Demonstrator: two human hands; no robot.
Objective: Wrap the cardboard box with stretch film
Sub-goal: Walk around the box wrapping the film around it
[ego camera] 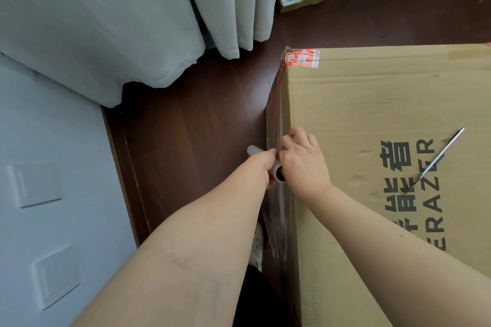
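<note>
My left hand (261, 166) grips the roll (278, 172) while my right hand (303, 159) pinches stretch film (277, 216) against the top left edge of the cardboard box (385, 114) on the floor (199, 127), where slack could bunch it.

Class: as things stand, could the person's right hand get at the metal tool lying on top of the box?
Probably yes. The metal tool lies uncovered on top of the cardboard box, with nothing between it and the right hand; that hand would first have to release the stretch film roll.
</note>
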